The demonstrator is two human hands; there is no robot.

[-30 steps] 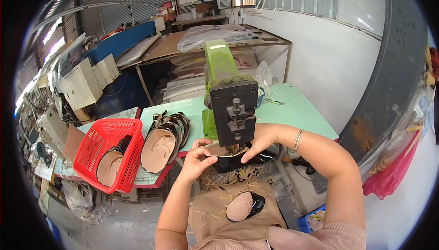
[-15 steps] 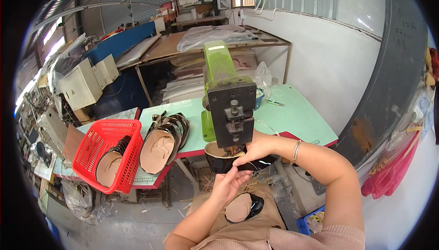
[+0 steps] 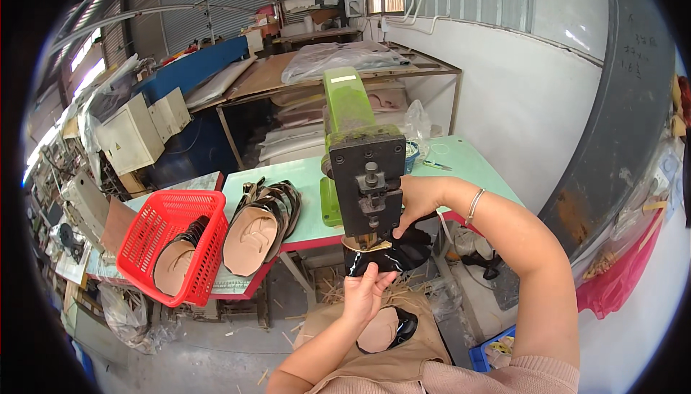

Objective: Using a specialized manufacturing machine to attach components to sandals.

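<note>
Head view: left hand has risen off the lap, now grasping the black shoe piece under the press. Right hand stays clenched on it too, steadying it.

Both hands hold a glossy black shoe piece under the black head of a green press at the green tabletop's front edge. The left hand grips it from below; the right hand steadies it beside the press. Shoe soles lie near a red basket at the table's left end.
</note>
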